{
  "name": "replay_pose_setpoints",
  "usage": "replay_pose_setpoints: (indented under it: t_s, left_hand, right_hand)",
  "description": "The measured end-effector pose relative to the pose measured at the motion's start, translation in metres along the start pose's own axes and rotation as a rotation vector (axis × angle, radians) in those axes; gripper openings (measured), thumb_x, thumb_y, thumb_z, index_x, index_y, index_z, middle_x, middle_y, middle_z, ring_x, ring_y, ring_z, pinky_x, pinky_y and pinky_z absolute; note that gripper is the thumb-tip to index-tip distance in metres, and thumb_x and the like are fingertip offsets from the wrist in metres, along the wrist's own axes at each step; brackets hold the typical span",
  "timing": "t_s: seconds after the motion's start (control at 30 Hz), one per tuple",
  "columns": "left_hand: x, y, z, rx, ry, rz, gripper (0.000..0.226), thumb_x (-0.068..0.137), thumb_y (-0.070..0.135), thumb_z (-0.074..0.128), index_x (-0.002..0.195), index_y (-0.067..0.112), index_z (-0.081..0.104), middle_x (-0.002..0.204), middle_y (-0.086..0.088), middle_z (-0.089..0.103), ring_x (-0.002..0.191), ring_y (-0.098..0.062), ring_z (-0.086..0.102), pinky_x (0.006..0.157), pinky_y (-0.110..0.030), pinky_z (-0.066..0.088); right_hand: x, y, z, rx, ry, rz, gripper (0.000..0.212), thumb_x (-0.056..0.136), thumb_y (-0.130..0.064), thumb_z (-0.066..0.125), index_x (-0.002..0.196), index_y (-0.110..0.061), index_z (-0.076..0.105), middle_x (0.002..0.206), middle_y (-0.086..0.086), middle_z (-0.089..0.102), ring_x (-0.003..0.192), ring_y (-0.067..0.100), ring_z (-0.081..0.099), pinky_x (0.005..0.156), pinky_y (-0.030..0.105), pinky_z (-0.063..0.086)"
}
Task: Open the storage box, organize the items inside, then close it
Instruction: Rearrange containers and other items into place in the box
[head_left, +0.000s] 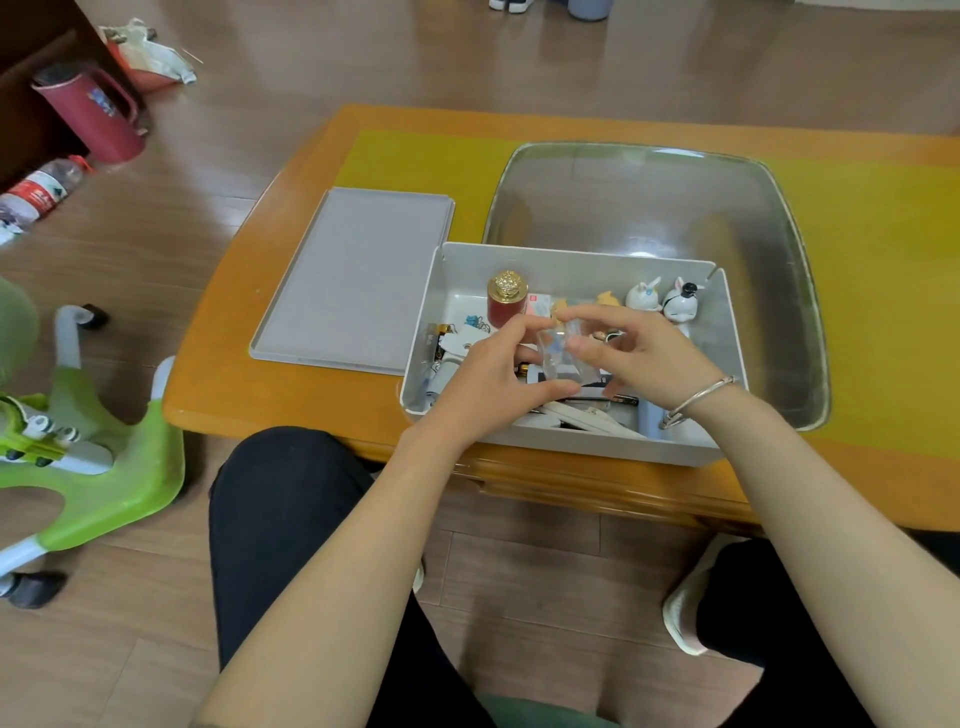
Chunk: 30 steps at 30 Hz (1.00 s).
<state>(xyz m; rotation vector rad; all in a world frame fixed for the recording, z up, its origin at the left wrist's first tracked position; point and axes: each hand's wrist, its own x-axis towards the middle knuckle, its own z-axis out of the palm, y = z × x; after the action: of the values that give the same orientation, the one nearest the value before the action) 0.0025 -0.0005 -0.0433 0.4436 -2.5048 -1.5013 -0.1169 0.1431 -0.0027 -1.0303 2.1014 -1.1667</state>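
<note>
Head view: lid beside box, tray behind.

Box open-topped; 2 rabbit figures crowd far right corner, red jar stands far left.

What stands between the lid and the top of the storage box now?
Both hands do: the left hand and right hand hold a small clear bag over the open storage box. The lid lies flat on the table, left of the box.
</note>
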Motion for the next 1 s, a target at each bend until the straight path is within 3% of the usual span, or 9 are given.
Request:
replay_pose_setpoints:
  t_s: [0.1, 0.2, 0.27, 0.37, 0.5, 0.6, 0.73, 0.9, 1.0]
  left_hand:
    - [0.000, 0.001, 0.000, -0.013, -0.017, -0.025, 0.057, 0.077, 0.042, 0.077, 0.121, 0.042, 0.040, 0.102, 0.035, 0.050, 0.095, 0.025, 0.050, 0.070, 0.002, 0.042]
    - [0.002, 0.001, -0.001, -0.084, 0.009, -0.056, 0.054, 0.079, 0.042, 0.074, 0.123, 0.035, 0.042, 0.112, 0.023, 0.058, 0.095, 0.008, 0.060, 0.080, -0.016, 0.051]
    - [0.003, 0.000, -0.004, -0.188, 0.078, -0.073, 0.052, 0.081, 0.035, 0.074, 0.122, 0.030, 0.042, 0.117, 0.014, 0.058, 0.091, 0.002, 0.063, 0.079, -0.021, 0.053]
    - [0.003, 0.000, -0.006, -0.276, 0.182, -0.080, 0.051, 0.076, 0.026, 0.080, 0.110, 0.033, 0.042, 0.113, 0.013, 0.058, 0.094, 0.004, 0.063, 0.075, -0.012, 0.051]
    - [0.002, -0.001, -0.004, -0.305, 0.274, -0.085, 0.060, 0.072, 0.019, 0.083, 0.114, 0.028, 0.041, 0.121, 0.004, 0.058, 0.106, -0.009, 0.063, 0.086, -0.024, 0.055]
    - [0.000, 0.000, -0.006, -0.325, 0.316, -0.048, 0.074, 0.076, 0.015, 0.080, 0.132, 0.028, 0.034, 0.133, 0.001, 0.050, 0.111, -0.010, 0.060, 0.092, -0.024, 0.052]
    - [-0.003, 0.002, -0.011, -0.201, 0.413, 0.002, 0.073, 0.077, 0.016, 0.078, 0.137, 0.025, 0.038, 0.136, 0.005, 0.046, 0.120, -0.009, 0.050, 0.097, -0.025, 0.049]
    - [-0.005, -0.004, -0.029, -0.039, 0.565, 0.057, 0.069, 0.078, 0.023, 0.077, 0.134, 0.023, 0.037, 0.130, 0.010, 0.045, 0.123, -0.007, 0.044, 0.101, -0.020, 0.040]
    - [-0.003, -0.010, -0.038, 0.101, 0.659, -0.006, 0.070, 0.080, 0.029, 0.076, 0.137, 0.021, 0.036, 0.133, 0.006, 0.044, 0.124, -0.012, 0.040, 0.106, -0.035, 0.038]
  right_hand:
    - [0.000, -0.003, -0.007, -0.032, -0.049, -0.047, 0.035, 0.083, -0.024, 0.069, 0.116, -0.030, 0.060, 0.111, -0.008, 0.058, 0.074, 0.025, 0.060, 0.074, 0.031, 0.056]
    - [-0.003, 0.000, -0.016, 0.023, -0.045, -0.045, 0.038, 0.078, -0.013, 0.073, 0.112, -0.023, 0.058, 0.119, -0.001, 0.057, 0.090, 0.019, 0.065, 0.082, 0.030, 0.056]
    - [-0.006, 0.003, -0.022, 0.109, 0.037, 0.002, 0.039, 0.074, -0.011, 0.076, 0.106, -0.017, 0.054, 0.118, 0.001, 0.057, 0.092, 0.015, 0.068, 0.079, 0.026, 0.057]
    - [-0.009, 0.014, -0.031, 0.019, 0.227, 0.073, 0.040, 0.068, -0.022, 0.081, 0.093, -0.016, 0.052, 0.105, -0.007, 0.060, 0.074, -0.005, 0.066, 0.064, 0.009, 0.049]
    - [-0.012, 0.029, -0.044, -0.269, 0.359, 0.152, 0.038, 0.067, -0.033, 0.082, 0.087, -0.018, 0.053, 0.103, -0.007, 0.061, 0.087, 0.009, 0.061, 0.073, 0.022, 0.048]
    - [-0.011, 0.035, -0.046, -0.458, 0.352, 0.090, 0.032, 0.074, -0.024, 0.078, 0.100, -0.019, 0.060, 0.122, 0.003, 0.060, 0.113, 0.023, 0.055, 0.094, 0.034, 0.041]
    - [-0.009, 0.037, -0.042, -0.582, 0.298, 0.035, 0.039, 0.079, -0.017, 0.073, 0.116, -0.015, 0.062, 0.137, 0.007, 0.050, 0.128, 0.026, 0.041, 0.108, 0.036, 0.029]
    - [-0.001, 0.037, -0.028, -0.598, 0.271, 0.002, 0.027, 0.081, -0.020, 0.070, 0.108, -0.017, 0.066, 0.117, 0.005, 0.062, 0.113, 0.026, 0.052, 0.099, 0.041, 0.041]
    - [0.008, 0.037, -0.017, -0.595, 0.293, 0.031, 0.018, 0.082, -0.024, 0.069, 0.099, -0.018, 0.070, 0.102, 0.001, 0.069, 0.094, 0.020, 0.058, 0.085, 0.035, 0.047]
